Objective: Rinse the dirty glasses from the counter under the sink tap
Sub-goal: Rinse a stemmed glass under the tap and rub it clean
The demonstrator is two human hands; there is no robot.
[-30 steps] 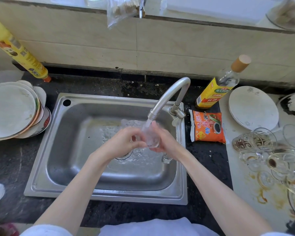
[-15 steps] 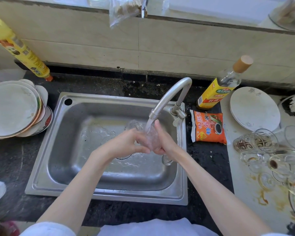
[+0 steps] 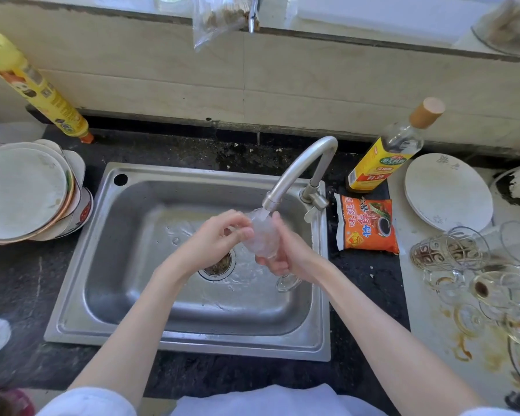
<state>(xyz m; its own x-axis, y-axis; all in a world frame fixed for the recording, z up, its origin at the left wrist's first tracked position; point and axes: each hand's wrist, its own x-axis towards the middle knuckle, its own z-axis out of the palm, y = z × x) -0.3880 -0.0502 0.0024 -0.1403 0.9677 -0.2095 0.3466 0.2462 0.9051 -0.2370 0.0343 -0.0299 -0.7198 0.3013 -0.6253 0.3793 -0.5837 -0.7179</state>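
Head view: one clear stemmed glass (image 3: 263, 240) sits under the curved silver tap (image 3: 297, 171), gripped by the left hand (image 3: 215, 243) and right hand (image 3: 285, 253). At three o'clock, many stained clear glasses (image 3: 475, 277) wait unwashed.

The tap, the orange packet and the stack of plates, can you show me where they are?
tap (image 3: 297, 166), head view, on the curved spout.
orange packet (image 3: 368, 225), head view, on its printed front.
stack of plates (image 3: 21, 190), head view, on the top plate's face.
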